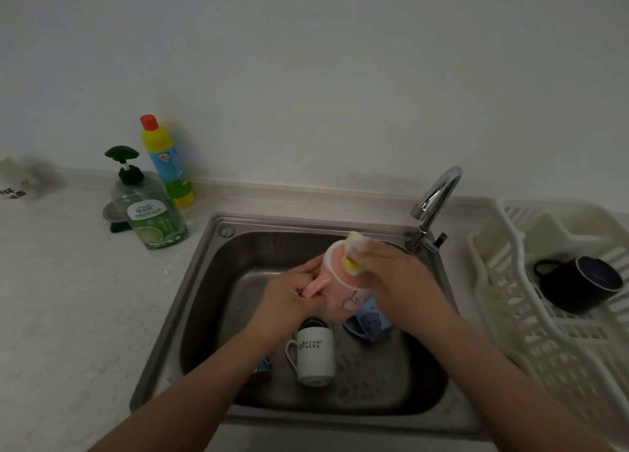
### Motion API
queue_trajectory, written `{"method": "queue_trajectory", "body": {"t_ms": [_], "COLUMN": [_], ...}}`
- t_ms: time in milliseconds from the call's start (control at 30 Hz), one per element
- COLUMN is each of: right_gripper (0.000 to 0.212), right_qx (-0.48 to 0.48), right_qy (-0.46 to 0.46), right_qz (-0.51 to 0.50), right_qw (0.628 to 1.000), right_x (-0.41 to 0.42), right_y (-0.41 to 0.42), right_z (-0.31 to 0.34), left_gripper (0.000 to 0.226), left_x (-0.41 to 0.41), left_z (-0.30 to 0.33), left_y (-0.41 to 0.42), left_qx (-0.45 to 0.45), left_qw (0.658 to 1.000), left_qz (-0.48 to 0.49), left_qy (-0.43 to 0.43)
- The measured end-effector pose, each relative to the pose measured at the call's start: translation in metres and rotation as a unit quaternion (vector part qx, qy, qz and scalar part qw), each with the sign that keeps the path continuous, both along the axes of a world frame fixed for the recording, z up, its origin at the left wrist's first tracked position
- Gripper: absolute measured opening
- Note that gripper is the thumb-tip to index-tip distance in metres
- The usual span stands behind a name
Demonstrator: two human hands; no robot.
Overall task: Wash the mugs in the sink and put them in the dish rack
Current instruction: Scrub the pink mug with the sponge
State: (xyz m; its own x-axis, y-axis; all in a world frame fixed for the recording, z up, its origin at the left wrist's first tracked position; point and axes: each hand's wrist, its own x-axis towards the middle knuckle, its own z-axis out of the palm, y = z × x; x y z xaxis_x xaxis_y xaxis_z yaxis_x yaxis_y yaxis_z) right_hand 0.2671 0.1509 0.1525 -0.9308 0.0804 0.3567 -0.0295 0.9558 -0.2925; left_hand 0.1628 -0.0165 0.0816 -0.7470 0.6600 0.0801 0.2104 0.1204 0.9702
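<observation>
Your left hand [296,296] curls its fingers round the handle of the pink mug [340,281], holding it above the sink [204,281] with the mouth tipped up and away from you, so that the rim and inside face the other hand. Your right hand [391,274] grips a yellow sponge [352,252] and presses it over the mug's rim at the far side; the handle grip probably steadies the mug against that push. The mug thus lies between your two hands, touching both, clear of the basin floor.

Below your wrists, three more mugs wait in the basin: a white mug [315,354] lying on its side with printed text upward, a blue mug [369,322] just beside the pink one and partly hidden by it, and a further piece under your left forearm, too hidden to name. The tap [435,196] stands at the sink's far right corner; whether water runs cannot be told.

On your right, the white dish rack [510,315] already holds a dark mug [582,283] on its side. Judged from this, one mug is done and the pink one is mid-scrub
</observation>
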Motion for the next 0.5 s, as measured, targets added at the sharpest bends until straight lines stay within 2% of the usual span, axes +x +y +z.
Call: {"method": "queue_trajectory", "body": {"t_ms": [67,133,200,233,300,367,433,500], "right_gripper": [0.046,0.044,0.035,0.038,0.041,0.051,0.05,0.053], "right_qx": [-0.003,-0.011,-0.008,0.003,-0.016,0.022,-0.023,-0.017], "right_qy": [-0.018,-0.028,-0.019,-0.015,-0.032,-0.068,-0.101,-0.087], "right_qz": [0.036,0.062,0.021,-0.012,-0.034,0.014,0.047,0.013], "right_qw": [0.999,0.998,1.0,1.0,0.999,0.997,0.994,0.996], "right_x": [-0.002,0.014,0.025,0.022,0.011,0.004,0.014,0.026], "right_y": [-0.017,-0.019,0.0,0.008,0.005,-0.01,-0.015,-0.005], "right_z": [0.008,0.008,-0.006,-0.01,-0.008,-0.003,0.001,-0.001], "left_gripper": [0.049,0.04,0.024,0.023,0.026,0.032,0.038,0.031], "left_x": [0.0,-0.002,-0.002,-0.001,0.003,0.006,0.005,0.004], "left_z": [0.001,-0.002,-0.005,-0.006,-0.006,-0.005,-0.008,-0.013], "left_y": [0.003,0.001,-0.003,-0.003,-0.001,0.002,0.0,-0.005], "left_qx": [0.014,0.023,0.008,-0.004,-0.016,-0.017,-0.016,-0.018], "left_qw": [1.0,1.0,1.0,1.0,1.0,0.999,0.999,1.0], "left_qz": [0.014,0.008,-0.008,-0.015,-0.015,-0.005,0.001,0.005], "left_qy": [-0.006,-0.01,-0.011,-0.011,-0.022,-0.033,-0.029,-0.02]}}
